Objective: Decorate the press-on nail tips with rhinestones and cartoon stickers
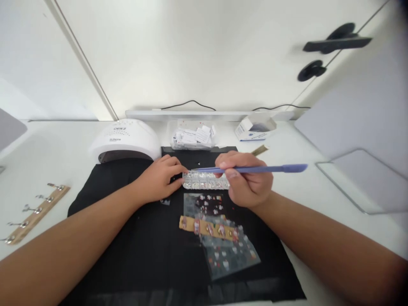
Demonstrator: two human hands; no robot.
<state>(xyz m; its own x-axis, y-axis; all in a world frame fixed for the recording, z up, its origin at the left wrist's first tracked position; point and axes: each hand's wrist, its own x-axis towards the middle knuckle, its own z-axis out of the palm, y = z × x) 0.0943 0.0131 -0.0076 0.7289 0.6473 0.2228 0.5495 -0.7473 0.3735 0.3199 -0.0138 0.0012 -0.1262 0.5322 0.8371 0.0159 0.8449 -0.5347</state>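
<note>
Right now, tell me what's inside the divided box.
The divided box holds tiny bits, too small to identify; the right hand hides any at its right end.

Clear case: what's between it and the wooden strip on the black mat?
The head view shows a little black mat, then a sticker sheet, between the clear case and the wooden strip.

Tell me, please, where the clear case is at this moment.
In the head view, the case lies near the middle, on the mat, with the left hand at its left end and the right hand over its right end.
</note>
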